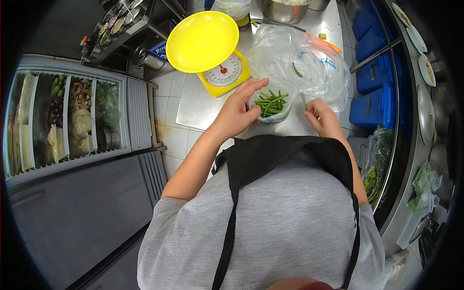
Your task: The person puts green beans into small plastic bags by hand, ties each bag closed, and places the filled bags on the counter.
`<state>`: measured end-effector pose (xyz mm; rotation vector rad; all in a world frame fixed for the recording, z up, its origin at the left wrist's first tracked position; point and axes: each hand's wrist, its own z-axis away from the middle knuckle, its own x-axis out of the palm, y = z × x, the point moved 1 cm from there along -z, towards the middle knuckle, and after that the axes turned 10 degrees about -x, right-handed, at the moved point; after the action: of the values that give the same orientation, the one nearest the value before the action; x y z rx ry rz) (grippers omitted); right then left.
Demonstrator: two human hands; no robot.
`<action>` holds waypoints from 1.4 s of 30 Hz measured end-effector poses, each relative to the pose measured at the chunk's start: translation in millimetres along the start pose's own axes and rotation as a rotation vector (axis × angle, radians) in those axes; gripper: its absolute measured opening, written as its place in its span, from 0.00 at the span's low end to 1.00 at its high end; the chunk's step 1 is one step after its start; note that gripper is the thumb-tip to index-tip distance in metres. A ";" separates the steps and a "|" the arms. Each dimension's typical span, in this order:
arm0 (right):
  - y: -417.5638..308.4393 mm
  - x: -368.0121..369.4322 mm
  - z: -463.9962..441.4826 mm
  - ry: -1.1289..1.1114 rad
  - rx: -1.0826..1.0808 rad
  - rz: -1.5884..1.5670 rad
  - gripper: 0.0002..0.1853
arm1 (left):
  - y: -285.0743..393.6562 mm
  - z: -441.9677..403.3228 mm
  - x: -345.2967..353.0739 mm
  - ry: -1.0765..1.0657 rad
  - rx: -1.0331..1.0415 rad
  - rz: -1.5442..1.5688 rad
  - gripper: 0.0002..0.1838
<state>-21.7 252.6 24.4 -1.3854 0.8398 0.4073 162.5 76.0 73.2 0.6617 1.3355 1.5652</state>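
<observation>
Cut green beans (272, 103) lie in a small clear plastic bag (282, 117) near the front edge of the steel table (197, 107). My left hand (239, 107) rests against the bag's left side, its fingers and thumb apart around the edge. To the right of the beans, my right hand (321, 116) has its fingers curled together; whatever they hold, if anything, is too small to name. Behind lies a large crumpled clear bag (314, 72) with a single bean (297, 70) on it.
A scale (224, 72) with a yellow bowl (203, 41) stands left of the bags. An orange-handled knife (323, 42) and a metal pot (286, 11) are at the back. Blue bins (372, 107) stand at the right, a glass-doored fridge (72, 116) at the left.
</observation>
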 end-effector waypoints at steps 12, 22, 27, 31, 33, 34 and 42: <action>-39.7 -45.7 -53.1 0.389 -0.461 -0.009 0.17 | 3.2 22.1 -14.0 -0.011 -0.130 0.066 0.30; -11.2 -105.0 -53.2 0.210 -0.287 -0.141 0.14 | 47.2 -26.4 -28.2 0.365 0.301 -0.587 0.49; -36.2 -127.5 -64.5 0.135 -0.351 -0.494 0.12 | 44.0 -84.1 -6.7 0.255 0.410 -0.357 0.66; -20.5 -79.0 -76.9 0.249 -0.454 -0.549 0.14 | 44.5 -100.8 29.4 -0.169 0.307 -0.020 0.38; -20.7 -60.0 -79.2 0.523 -0.456 -0.376 0.17 | 32.3 -113.0 38.2 -0.061 0.274 0.072 0.26; -30.6 -62.5 -73.7 0.554 -0.450 -0.148 0.23 | 27.1 -116.6 38.1 0.048 0.233 0.166 0.14; -4.9 -28.2 -50.6 0.588 -0.359 -0.308 0.32 | 24.0 -106.1 52.1 -0.255 -0.275 0.921 0.17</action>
<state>-50.8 209.2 49.9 -1.9832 1.0324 -0.1095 42.7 76.6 59.7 1.3574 0.5980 2.2201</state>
